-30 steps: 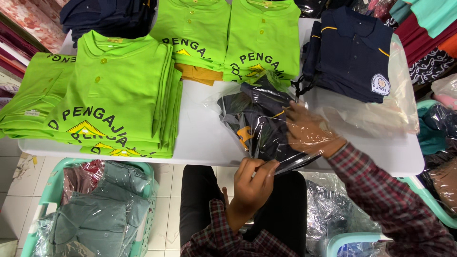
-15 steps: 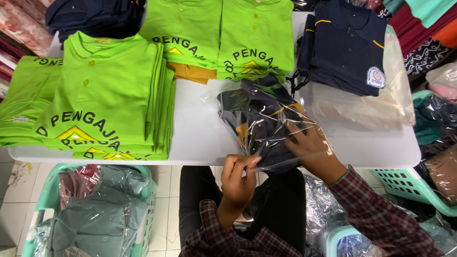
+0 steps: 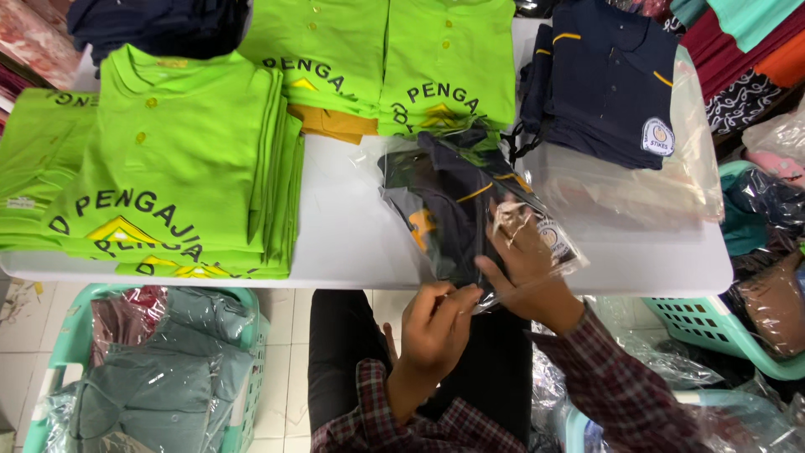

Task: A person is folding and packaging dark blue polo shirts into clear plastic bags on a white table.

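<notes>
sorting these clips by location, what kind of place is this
Probably a clothing shop or garment packing room: stacks of folded green shirts on a white table, a navy shirt in a clear bag, and baskets of bagged clothes.

You wear a dark red plaid shirt with long sleeves (image 3: 620,386) and black trousers (image 3: 344,352); your hands are bare.

1 head camera looks steeply down, close, probably seated, over white table (image 3: 352,243)
</notes>
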